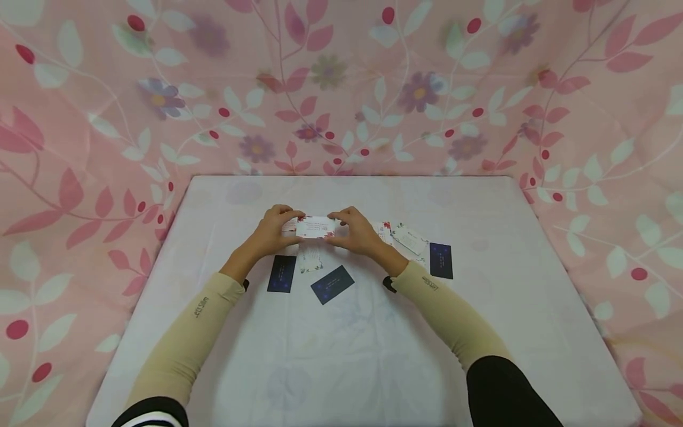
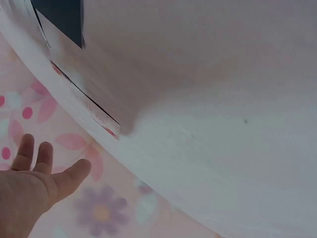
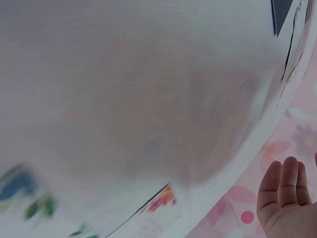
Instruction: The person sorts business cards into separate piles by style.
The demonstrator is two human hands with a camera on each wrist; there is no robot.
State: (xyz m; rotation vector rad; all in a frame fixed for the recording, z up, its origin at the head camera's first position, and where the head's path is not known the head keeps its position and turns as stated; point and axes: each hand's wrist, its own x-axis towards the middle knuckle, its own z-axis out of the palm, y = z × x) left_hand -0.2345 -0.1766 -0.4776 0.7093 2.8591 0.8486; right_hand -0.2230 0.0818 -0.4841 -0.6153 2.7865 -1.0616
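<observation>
A white card with red flowers [image 1: 315,227] is held level between both hands above the far half of the table. My left hand [image 1: 271,232] pinches its left end, index finger on the upper edge and thumb on the lower. At the opposite end, my right hand [image 1: 357,231] grips it the same way. Below the held card lies a white card with a leafy corner [image 1: 309,259], partly covered. Each wrist view shows some fingers of its hand, left [image 2: 29,193] and right [image 3: 290,208], but the held card is outside both.
Dark blue cards lie left [image 1: 281,274], tilted in the middle [image 1: 332,284] and right [image 1: 441,261]. A leafy white card [image 1: 410,239] and a red-flowered card [image 1: 383,230] lie beside the right hand. The white-covered table [image 1: 341,367] ends at a pink floral cloth [image 1: 341,89].
</observation>
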